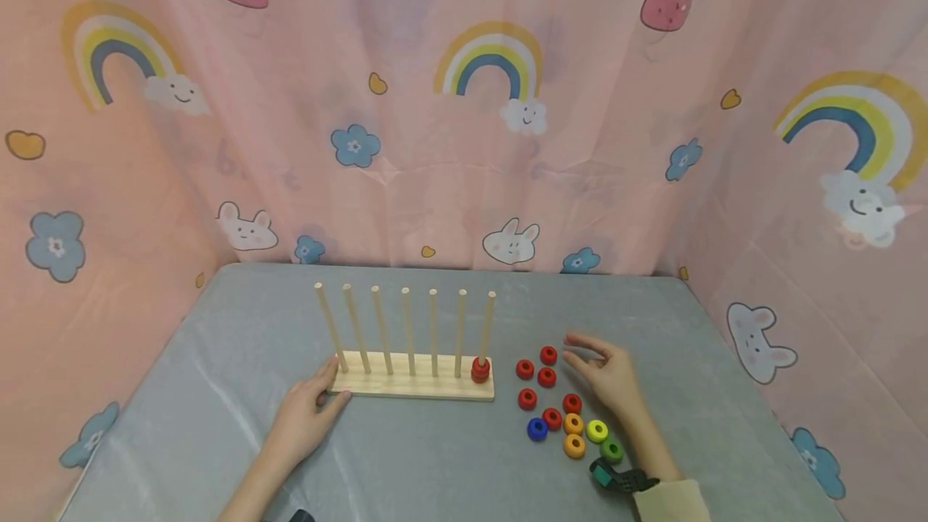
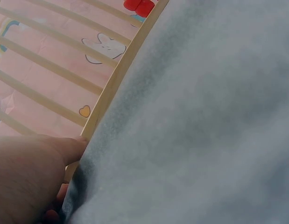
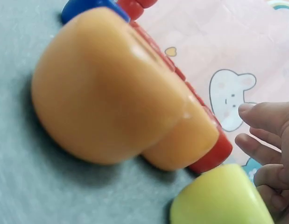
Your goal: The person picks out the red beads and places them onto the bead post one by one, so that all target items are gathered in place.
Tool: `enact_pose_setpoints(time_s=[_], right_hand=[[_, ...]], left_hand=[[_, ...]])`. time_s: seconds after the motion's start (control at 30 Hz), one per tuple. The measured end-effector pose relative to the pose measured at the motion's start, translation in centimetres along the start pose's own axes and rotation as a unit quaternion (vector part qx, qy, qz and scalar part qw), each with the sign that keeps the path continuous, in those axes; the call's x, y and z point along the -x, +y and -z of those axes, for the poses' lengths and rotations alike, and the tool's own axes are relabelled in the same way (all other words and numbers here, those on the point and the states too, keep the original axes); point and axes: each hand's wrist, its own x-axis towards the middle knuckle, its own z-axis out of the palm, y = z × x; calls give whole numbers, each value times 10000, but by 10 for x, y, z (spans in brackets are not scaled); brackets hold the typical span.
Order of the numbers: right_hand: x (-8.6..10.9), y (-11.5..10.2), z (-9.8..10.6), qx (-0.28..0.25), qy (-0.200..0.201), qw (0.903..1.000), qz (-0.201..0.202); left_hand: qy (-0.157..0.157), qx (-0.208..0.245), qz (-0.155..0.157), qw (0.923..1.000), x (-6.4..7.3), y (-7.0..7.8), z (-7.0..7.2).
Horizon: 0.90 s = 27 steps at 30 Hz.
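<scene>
A wooden peg stand [image 1: 413,383] with a row of several upright pegs lies across the table. My left hand [image 1: 308,413] grips its left end, thumb at the front edge and fingers at the back; in the left wrist view the thumb presses the base's edge [image 2: 104,100]. Red rings [image 1: 480,370] are stacked on the rightmost peg. To the right of the stand, my right hand [image 1: 605,373] hovers beside loose red rings [image 1: 548,355], its fingers apart and holding nothing. In the right wrist view, the fingers [image 3: 263,116] are beyond the rings.
Among the loose rings are a blue ring [image 1: 537,429], orange rings [image 1: 574,447], a yellow ring [image 1: 598,431] and a green ring [image 1: 612,449] near the right wrist. A pink patterned curtain [image 1: 449,208] surrounds the grey table [image 1: 420,466] at the back and sides.
</scene>
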Motion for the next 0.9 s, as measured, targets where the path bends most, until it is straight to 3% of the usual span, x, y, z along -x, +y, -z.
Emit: enact_pose_setpoints(time_s=[0.73, 0.9], right_hand=[[2, 6, -6, 76, -300, 9995, -44], [2, 4, -6, 354, -472, 9983, -24]], left_hand=[[119, 12, -154, 9998, 1, -3, -2], [116, 13, -166, 9998, 0, -3, -1]])
